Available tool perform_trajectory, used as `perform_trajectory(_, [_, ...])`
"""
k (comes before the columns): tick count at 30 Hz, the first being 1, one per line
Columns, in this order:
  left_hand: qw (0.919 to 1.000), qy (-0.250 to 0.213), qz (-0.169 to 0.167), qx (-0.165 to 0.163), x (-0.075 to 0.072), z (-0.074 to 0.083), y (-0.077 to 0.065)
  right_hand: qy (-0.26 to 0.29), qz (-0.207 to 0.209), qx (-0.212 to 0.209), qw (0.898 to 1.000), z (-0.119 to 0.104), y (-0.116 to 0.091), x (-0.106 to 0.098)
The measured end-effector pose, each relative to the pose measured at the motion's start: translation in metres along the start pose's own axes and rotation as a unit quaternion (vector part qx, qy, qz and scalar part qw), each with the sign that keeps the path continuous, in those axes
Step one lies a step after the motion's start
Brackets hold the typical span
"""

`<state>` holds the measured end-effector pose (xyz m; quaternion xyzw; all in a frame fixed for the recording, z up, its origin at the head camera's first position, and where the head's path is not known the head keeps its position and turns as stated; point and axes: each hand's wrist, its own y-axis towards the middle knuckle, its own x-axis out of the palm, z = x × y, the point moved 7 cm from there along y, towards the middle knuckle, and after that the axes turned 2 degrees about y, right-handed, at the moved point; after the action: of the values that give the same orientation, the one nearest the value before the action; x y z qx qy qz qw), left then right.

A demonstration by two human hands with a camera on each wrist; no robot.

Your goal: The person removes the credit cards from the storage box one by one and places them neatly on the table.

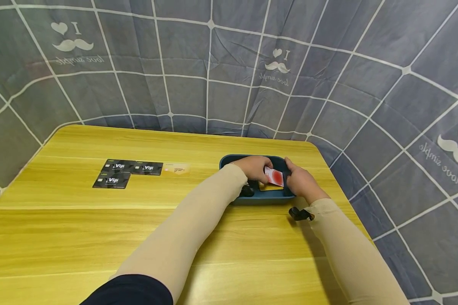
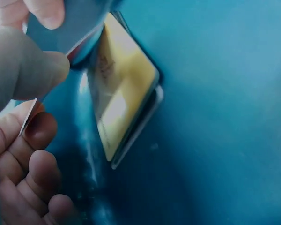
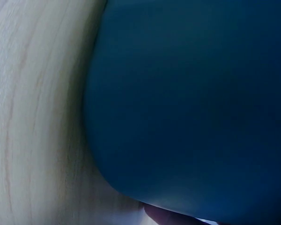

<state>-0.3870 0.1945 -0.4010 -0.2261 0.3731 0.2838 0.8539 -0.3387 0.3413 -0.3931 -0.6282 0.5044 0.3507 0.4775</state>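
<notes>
A blue tray (image 1: 265, 198) stands on the table at the right. My left hand (image 1: 253, 166) reaches inside it and pinches a red-and-white card (image 1: 276, 177), seen edge-on in the left wrist view. Beneath that card, a yellow card (image 1: 271, 187) lies in the tray. The left wrist view shows the yellow card (image 2: 122, 79) on top of at least one other card. At the tray's right end, my right hand (image 1: 304, 183) grips the rim; most of its fingers are hidden. The tray's outer wall (image 3: 187, 112) fills most of the right wrist view.
Left on the wooden table (image 1: 137, 237) lie three black Vip cards (image 1: 111, 180), with a pale gold card (image 1: 177, 169) at the right end of their upper row. A grey checked curtain (image 1: 191, 63) hangs behind and to the right of the table.
</notes>
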Motion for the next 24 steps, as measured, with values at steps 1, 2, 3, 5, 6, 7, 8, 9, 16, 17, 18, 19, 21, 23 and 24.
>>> perform_trajectory(1, [1.0, -0.003, -0.001, 0.0, -0.001, 0.0, 0.0, -0.001, 0.001, -0.001, 1.0, 0.0, 0.0, 0.0])
perform_trajectory(2, [1.0, -0.005, -0.001, 0.001, -0.002, 0.0, 0.0, -0.002, 0.0, -0.001, 1.0, 0.0, 0.0, 0.0])
perform_trajectory(3, [1.0, -0.006, -0.001, 0.002, -0.003, 0.001, 0.0, -0.002, -0.001, 0.0, 1.0, 0.0, 0.0, 0.0])
perform_trajectory(5, [1.0, -0.004, 0.001, 0.005, -0.005, 0.003, -0.002, -0.002, -0.002, 0.001, 1.0, 0.0, 0.001, 0.0])
perform_trajectory(6, [1.0, -0.003, 0.002, 0.005, -0.006, 0.003, -0.003, -0.002, -0.002, 0.002, 1.0, 0.0, 0.001, 0.0])
perform_trajectory(7, [1.0, -0.002, 0.004, 0.006, -0.007, 0.004, -0.004, -0.003, -0.002, 0.001, 1.0, 0.0, 0.001, 0.0])
perform_trajectory(8, [1.0, 0.0, 0.005, 0.008, -0.009, 0.005, -0.005, -0.001, -0.003, 0.003, 1.0, 0.0, 0.001, 0.0])
perform_trajectory(9, [0.9999, 0.001, 0.007, 0.009, -0.01, 0.007, -0.007, 0.0, -0.003, 0.003, 1.0, 0.0, 0.001, -0.001])
perform_trajectory(16, [0.9994, 0.018, 0.022, 0.017, -0.024, 0.016, -0.015, 0.007, -0.003, 0.001, 1.0, 0.0, 0.002, -0.001])
perform_trajectory(17, [0.9993, 0.021, 0.024, 0.02, -0.026, 0.018, -0.016, 0.008, -0.004, 0.002, 1.0, 0.0, 0.002, -0.001])
perform_trajectory(18, [0.9991, 0.024, 0.027, 0.024, -0.028, 0.02, -0.018, 0.009, -0.005, 0.003, 1.0, 0.0, 0.002, -0.001])
perform_trajectory(19, [0.9989, 0.026, 0.029, 0.027, -0.03, 0.022, -0.019, 0.008, -0.007, 0.004, 1.0, 0.0, 0.002, -0.001])
perform_trajectory(21, [0.9985, 0.033, 0.031, 0.032, -0.034, 0.025, -0.022, 0.005, -0.009, 0.004, 1.0, 0.0, 0.003, -0.002])
perform_trajectory(23, [0.9981, 0.039, 0.033, 0.034, -0.038, 0.027, -0.025, 0.002, -0.009, 0.003, 1.0, 0.0, 0.003, -0.002])
perform_trajectory(24, [0.9981, 0.041, 0.033, 0.034, -0.04, 0.027, -0.027, 0.001, -0.009, 0.003, 1.0, 0.0, 0.003, -0.002])
